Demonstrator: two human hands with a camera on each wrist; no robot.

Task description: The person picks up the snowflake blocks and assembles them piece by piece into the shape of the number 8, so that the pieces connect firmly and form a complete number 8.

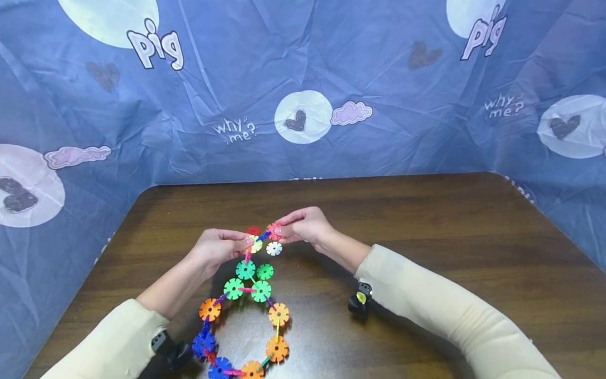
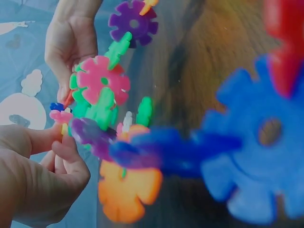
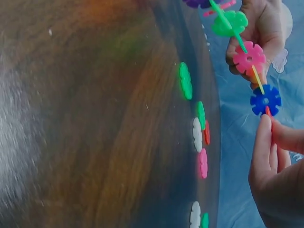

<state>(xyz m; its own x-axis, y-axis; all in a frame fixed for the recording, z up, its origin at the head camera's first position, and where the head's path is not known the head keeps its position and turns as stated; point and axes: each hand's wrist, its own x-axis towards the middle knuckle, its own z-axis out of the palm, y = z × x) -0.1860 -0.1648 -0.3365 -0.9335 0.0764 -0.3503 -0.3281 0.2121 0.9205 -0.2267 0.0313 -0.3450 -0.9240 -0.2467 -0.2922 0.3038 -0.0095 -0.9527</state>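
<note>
A chain of slotted snowflake discs runs from a ring of orange discs (image 1: 276, 349), blue discs (image 1: 203, 343) and green discs (image 1: 261, 291) up to both hands. My left hand (image 1: 219, 250) pinches a yellow disc (image 1: 256, 244) near the chain's far end. Beyond it, a blue disc (image 3: 258, 101) joins on, seen edge-on in the head view. With thumb and fingers, my right hand (image 1: 306, 230) pinches a red disc (image 1: 272, 231) that meets the blue one. In the right wrist view, only a small red edge (image 3: 268, 111) shows above the right fingertips.
Close to the chain lie a loose white disc (image 1: 274, 248), a green disc (image 1: 265, 271) and another red disc (image 1: 253, 230). The brown wooden table (image 1: 402, 210) meets a blue printed cloth (image 1: 402, 142) at its far edge. Dark wrist cameras hang beneath both sleeves.
</note>
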